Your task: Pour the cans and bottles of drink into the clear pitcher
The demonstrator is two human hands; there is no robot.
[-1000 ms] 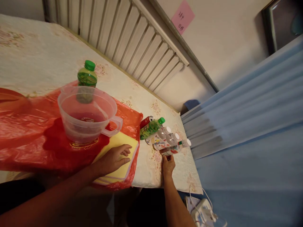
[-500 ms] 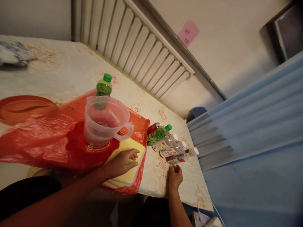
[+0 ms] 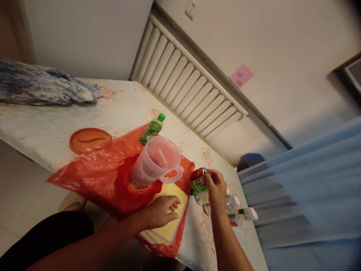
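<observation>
My left hand [image 3: 163,212] lies over yellow cloths or sheets [image 3: 160,233], thumb apart from its loosely bent fingers and nothing in it. Bent fingers of my right hand [image 3: 217,188] close around the cap end of a green drink bottle [image 3: 198,187]; the hand hides that cap. Touching or very near the fingertips is the top of a red can [image 3: 197,173]. Clear bottles with white caps [image 3: 236,201] stand partly behind my right wrist. A translucent measuring jug [image 3: 155,160] stands on a red plastic bag [image 3: 104,165], left of both hands.
Behind the jug stands another green-capped bottle [image 3: 153,130]. An orange-brown round lid or plate [image 3: 90,140] sits at the left. Patterned blue-white fabric [image 3: 45,84] lies at the table's far left. A radiator [image 3: 186,75] runs along the wall, and a blue curtain [image 3: 304,188] hangs at the right.
My right hand has moved from the table in front of the bottles up to the green bottle beside the can. My left hand stays over the yellow stack. The view has shifted.
</observation>
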